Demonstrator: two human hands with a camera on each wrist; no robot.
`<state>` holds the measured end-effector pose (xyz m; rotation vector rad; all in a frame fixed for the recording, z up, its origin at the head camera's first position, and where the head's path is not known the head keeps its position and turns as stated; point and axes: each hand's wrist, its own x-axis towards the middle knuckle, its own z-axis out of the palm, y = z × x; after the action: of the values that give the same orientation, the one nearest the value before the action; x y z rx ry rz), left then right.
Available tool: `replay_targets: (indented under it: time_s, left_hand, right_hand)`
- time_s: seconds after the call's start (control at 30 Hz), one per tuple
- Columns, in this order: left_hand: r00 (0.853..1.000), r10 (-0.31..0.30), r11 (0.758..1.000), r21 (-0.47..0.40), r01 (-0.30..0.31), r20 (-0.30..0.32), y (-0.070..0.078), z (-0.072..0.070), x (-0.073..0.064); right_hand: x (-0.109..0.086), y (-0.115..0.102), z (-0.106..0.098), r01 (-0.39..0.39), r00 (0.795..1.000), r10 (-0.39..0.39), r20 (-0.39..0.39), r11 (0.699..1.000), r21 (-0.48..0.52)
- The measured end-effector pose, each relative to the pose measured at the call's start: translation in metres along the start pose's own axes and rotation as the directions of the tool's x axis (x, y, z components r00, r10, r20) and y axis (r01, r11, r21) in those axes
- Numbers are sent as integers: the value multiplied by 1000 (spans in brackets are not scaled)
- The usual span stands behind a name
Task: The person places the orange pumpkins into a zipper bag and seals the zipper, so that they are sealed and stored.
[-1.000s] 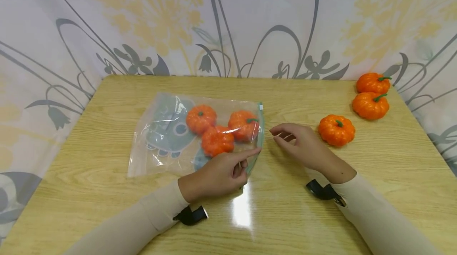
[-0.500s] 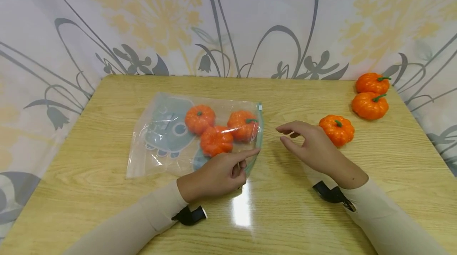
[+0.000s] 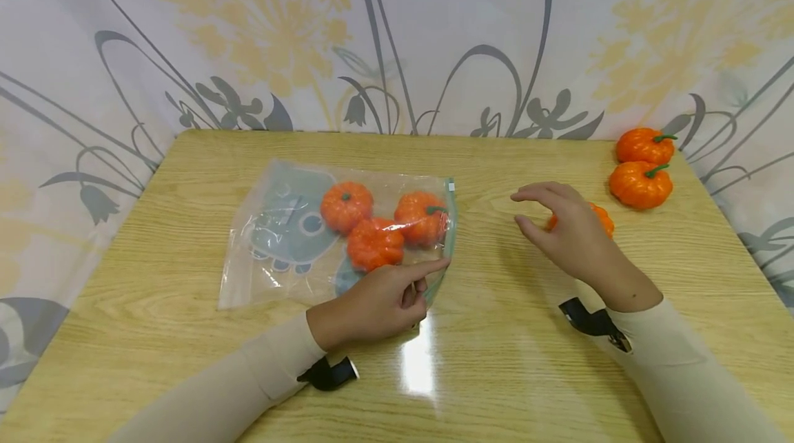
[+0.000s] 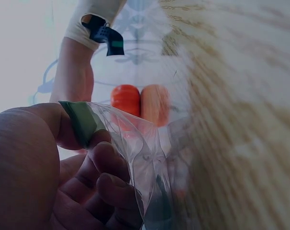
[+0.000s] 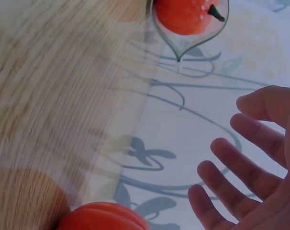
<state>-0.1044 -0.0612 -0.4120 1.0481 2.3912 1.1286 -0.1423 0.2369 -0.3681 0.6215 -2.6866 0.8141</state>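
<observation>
Left hand (image 3: 377, 302): pinching zip-seal bag (image 3: 291, 222) by its green edge; three miniature pumpkins (image 3: 375, 244) inside. Right hand (image 3: 577, 233): fingers extended, near loose pumpkin (image 3: 604, 220).

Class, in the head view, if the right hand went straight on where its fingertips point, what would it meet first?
Likely the green edge of the clear zip bag, with an orange pumpkin just inside. The right hand seems raised above the table, so it might pass over; depth is unclear.
</observation>
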Motion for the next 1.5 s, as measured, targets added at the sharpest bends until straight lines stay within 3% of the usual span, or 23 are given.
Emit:
replay_targets:
  time_s: [0.6,1.27,1.4,1.5]
  left_hand:
    - [1000,-5,1000,-18,5,3,-2,1,1]
    - [1000,-8,1000,-14,8,1,-2,1,1]
    - [1000,-19,1000,-6,19,3,-1,2,1]
    - [1000,-25,1000,0,25,4,-1,2,1]
  right_hand:
    - [3,11,-6,-42,999,41,-31,999,-26]
    - [3,19,-17,-150,987,144,-72,986,-77]
    - [4,22,-19,-179,983,175,-51,980,-88]
    - [4,26,-23,-215,976,217,13,972,-93]
